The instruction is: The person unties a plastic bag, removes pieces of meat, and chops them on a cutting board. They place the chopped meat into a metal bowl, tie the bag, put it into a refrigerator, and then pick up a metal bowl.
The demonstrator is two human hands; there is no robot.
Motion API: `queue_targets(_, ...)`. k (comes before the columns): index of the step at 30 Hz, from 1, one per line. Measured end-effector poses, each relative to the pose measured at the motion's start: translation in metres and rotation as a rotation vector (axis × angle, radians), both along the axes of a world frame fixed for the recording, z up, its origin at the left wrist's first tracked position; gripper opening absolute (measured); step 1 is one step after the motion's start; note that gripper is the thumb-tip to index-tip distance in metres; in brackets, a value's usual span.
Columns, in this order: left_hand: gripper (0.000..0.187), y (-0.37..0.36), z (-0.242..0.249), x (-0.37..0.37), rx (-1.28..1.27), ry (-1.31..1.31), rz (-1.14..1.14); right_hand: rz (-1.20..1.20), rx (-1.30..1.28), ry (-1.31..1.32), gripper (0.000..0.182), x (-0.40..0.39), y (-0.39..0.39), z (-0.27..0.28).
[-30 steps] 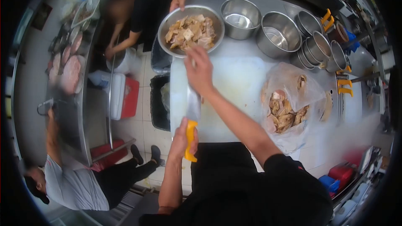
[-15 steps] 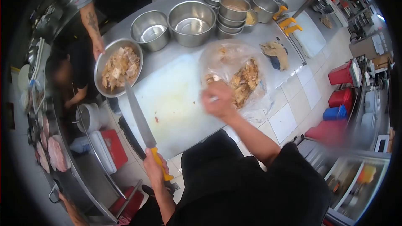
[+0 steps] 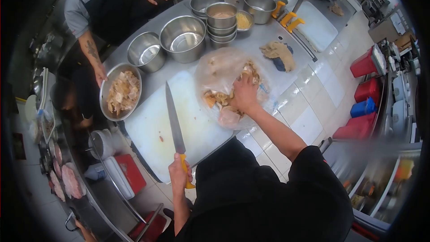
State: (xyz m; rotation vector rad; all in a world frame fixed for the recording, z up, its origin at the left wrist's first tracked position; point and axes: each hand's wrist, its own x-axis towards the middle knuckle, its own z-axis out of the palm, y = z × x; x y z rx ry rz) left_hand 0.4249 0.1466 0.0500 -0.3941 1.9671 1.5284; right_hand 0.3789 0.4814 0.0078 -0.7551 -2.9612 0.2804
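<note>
My left hand (image 3: pixel 179 174) is closed around the yellow handle of a long kitchen knife (image 3: pixel 174 123), its blade pointing away over the white cutting board (image 3: pixel 148 116). My right hand (image 3: pixel 245 93) reaches into a clear plastic bag (image 3: pixel 208 74) at the board's right side. Its fingers are apart and rest on browned, cooked-looking meat pieces (image 3: pixel 219 97); the fingertips are partly hidden among them. Left of the board, a co-worker's hand (image 3: pixel 101 75) holds the rim of a metal bowl (image 3: pixel 104 101) filled with cut meat (image 3: pixel 123 92).
Behind the board stand two deep metal pots (image 3: pixel 145 53) (image 3: pixel 182 40) and stacked metal bowls (image 3: pixel 221 29). A tan cloth (image 3: pixel 277 54) lies right of the bag. Yellow-handled tools (image 3: pixel 291 21) stand near another white board (image 3: pixel 316 29). A co-worker in a dark apron (image 3: pixel 118 9) stands across the table.
My right hand has moved from the board's right edge onto the meat in the bag. The knife blade has swung away from the metal bowl and now lies over the board.
</note>
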Motion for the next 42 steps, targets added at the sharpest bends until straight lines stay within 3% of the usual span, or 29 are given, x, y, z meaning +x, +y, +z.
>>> queue_targets(5,0.067,0.005,-0.007,0.011,0.008,-0.023,-0.026,0.045,0.098,-0.096,0.061,-0.007,0.001,-0.007)
queue_targets(10,0.067,0.007,-0.007,0.019,0.006,0.008,-0.037,0.165,0.162,0.036,0.045,-0.014,0.015,-0.032)
queue_targets(12,0.067,0.006,-0.008,0.021,0.018,0.012,-0.033,0.163,0.261,-0.065,0.033,-0.016,0.018,-0.036)
queue_targets(16,0.066,0.008,-0.006,0.022,0.038,-0.016,-0.027,0.252,0.321,-0.145,0.03,-0.016,0.023,-0.028)
queue_targets(18,0.065,0.008,-0.004,0.023,0.03,-0.027,-0.025,0.287,0.126,0.055,0.028,-0.021,0.028,-0.029)
queue_targets(25,0.066,0.005,-0.006,0.031,0.036,-0.017,-0.053,0.26,-0.103,0.239,0.026,-0.031,0.058,-0.001)
queue_targets(27,0.066,-0.002,-0.008,0.036,0.032,-0.026,-0.026,0.161,-0.224,0.401,0.033,-0.032,0.071,0.006)
queue_targets(28,0.067,-0.005,-0.011,0.038,0.046,-0.018,-0.004,0.17,-0.225,0.396,0.033,-0.028,0.074,0.006)
queue_targets(30,0.069,-0.01,-0.013,0.038,0.066,-0.006,0.026,-0.017,-0.518,0.441,0.035,-0.021,0.083,0.01)
queue_targets(33,0.07,-0.018,-0.016,0.042,0.067,-0.025,0.097,-0.074,-0.702,0.434,0.033,-0.001,0.09,0.018)
queue_targets(35,0.068,-0.023,-0.017,0.041,0.068,-0.042,0.128,-0.14,-0.98,0.455,0.031,0.014,0.081,0.027)
queue_targets(39,0.068,-0.028,-0.02,0.04,0.066,-0.049,0.174,-0.129,-1.235,0.562,0.028,0.032,0.037,0.036)
queue_targets(42,0.07,-0.035,-0.019,0.039,0.052,-0.031,0.204,-0.064,-1.46,0.626,0.03,0.032,-0.03,0.075)
